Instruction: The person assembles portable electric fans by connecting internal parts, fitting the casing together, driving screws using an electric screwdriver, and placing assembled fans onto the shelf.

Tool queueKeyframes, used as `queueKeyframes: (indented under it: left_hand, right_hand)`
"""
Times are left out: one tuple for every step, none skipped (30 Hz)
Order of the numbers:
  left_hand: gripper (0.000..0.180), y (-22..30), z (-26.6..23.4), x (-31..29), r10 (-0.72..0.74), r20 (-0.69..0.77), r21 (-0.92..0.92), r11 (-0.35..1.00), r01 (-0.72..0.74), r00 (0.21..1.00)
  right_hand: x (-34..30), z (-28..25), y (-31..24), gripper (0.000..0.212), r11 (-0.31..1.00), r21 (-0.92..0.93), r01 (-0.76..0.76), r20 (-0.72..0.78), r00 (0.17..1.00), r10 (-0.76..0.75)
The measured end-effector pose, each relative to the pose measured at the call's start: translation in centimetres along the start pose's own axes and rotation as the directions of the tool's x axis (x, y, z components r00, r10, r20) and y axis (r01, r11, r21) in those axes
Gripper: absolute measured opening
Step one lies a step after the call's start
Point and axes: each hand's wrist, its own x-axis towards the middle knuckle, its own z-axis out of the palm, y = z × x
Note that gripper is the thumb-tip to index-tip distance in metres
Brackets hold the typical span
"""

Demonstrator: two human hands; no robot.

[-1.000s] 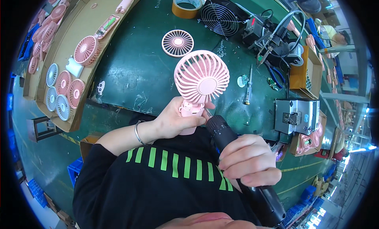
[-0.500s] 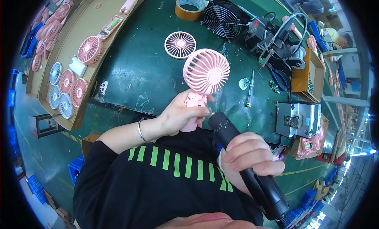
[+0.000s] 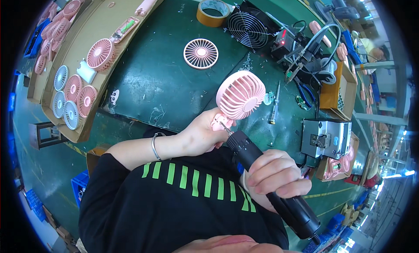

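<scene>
A pink handheld fan (image 3: 241,95) is gripped by its handle in my left hand (image 3: 201,133), its round caged head tilted up and to the right. My right hand (image 3: 277,174) is wrapped round a black electric screwdriver (image 3: 248,151). The screwdriver's thin bit points up and left and meets the fan's neck area; whether it sits in a screw is too small to tell. Beyond the fan, a loose pink grille (image 3: 200,54) lies flat on the green table. Most of the fan's handle is hidden by my left hand.
At left, a cardboard tray (image 3: 93,100) holds pink and white fan parts. Tape (image 3: 213,13), a black metal-grilled fan (image 3: 247,29) and a soldering setup (image 3: 301,52) stand at the back. Blue pliers (image 3: 305,94), a slim screwdriver (image 3: 275,105) and a grey metal box (image 3: 326,138) are on the right.
The handheld fan has moved right and toward me, and its head has tilted. The electric screwdriver's bit, apart from the fan before, now meets its neck area.
</scene>
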Motion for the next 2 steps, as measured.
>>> queueKeyframes:
  left_hand:
    - [0.019, -0.06, -0.09, 0.03, 0.013, 0.02, -0.008, 1.0, -0.013, 1.0]
    - [0.02, -0.19, -0.16, -0.06, 0.02, 0.044, -0.014, 1.0, -0.019, 0.999]
  right_hand:
    - [-0.03, -0.04, 0.1, 0.027, 0.999, 0.017, 0.03, 0.012, 0.999, -0.03]
    - [-0.19, 0.03, 0.06, 0.028, 0.998, 0.03, 0.059, 0.017, 0.998, -0.059]
